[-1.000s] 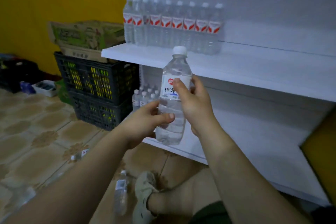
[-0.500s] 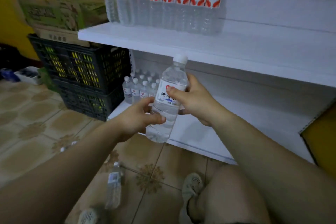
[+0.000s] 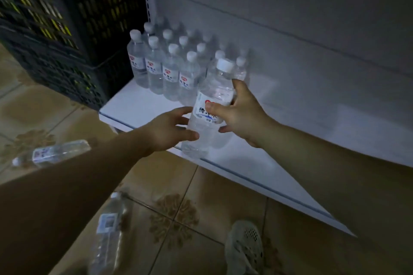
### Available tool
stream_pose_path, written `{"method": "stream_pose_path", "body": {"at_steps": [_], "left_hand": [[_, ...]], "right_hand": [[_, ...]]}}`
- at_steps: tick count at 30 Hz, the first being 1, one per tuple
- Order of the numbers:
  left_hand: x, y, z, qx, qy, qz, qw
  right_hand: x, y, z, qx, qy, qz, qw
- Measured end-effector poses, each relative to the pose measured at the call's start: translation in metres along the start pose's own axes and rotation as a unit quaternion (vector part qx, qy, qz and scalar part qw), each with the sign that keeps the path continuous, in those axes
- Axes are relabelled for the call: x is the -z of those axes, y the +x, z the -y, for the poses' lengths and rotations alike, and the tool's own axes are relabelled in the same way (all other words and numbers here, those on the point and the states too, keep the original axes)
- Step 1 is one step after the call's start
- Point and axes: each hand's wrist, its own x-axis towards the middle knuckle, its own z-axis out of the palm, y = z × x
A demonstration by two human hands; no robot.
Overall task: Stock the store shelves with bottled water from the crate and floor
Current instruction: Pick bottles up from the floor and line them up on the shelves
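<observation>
Lowering of one bottle to the bottom shelf. The clear plastic water bottle with a white cap and a red-and-white label (image 3: pixel 207 114), carried in front of the upper shelf a second ago, is now arriving at the front edge of the white bottom shelf (image 3: pixel 138 109), just right of the standing block of matching capped bottles (image 3: pixel 172 73). It is leaning slightly, cap away from the viewer; whether its base is already resting on the shelf cannot be told. Both hands are still gripping it: the left hand (image 3: pixel 169 131) is wrapping the lower body, and the right hand (image 3: pixel 241 114) is pinching the label band, thumb in front and fingers behind. The view is dipping with the move, so the upper shelf is no longer showing. In judgement, placement is nearly complete, needing only uprighting and a push against the front row.

The shelf is offering open white board to the right, backed by a white panel (image 3: pixel 290 29). A black lattice plastic crate (image 3: pixel 67 29) is standing at its left end. On the brown patterned tile floor (image 3: pixel 201 196), two more clear bottles are lying on their sides, one far left (image 3: pixel 51 153) and one nearer (image 3: pixel 109 225), still awaiting stocking. A pale perforated shoe (image 3: pixel 244 245) is showing below.
</observation>
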Motion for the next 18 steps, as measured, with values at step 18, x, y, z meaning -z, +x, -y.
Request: {"method": "stream_pose_path", "body": {"at_steps": [18], "left_hand": [[-0.009,0.152,0.171,0.030,0.510,-0.094,0.855]], "right_hand": [[-0.042,0.184,-0.113,0.100,-0.109,-0.135,0.980]]}}
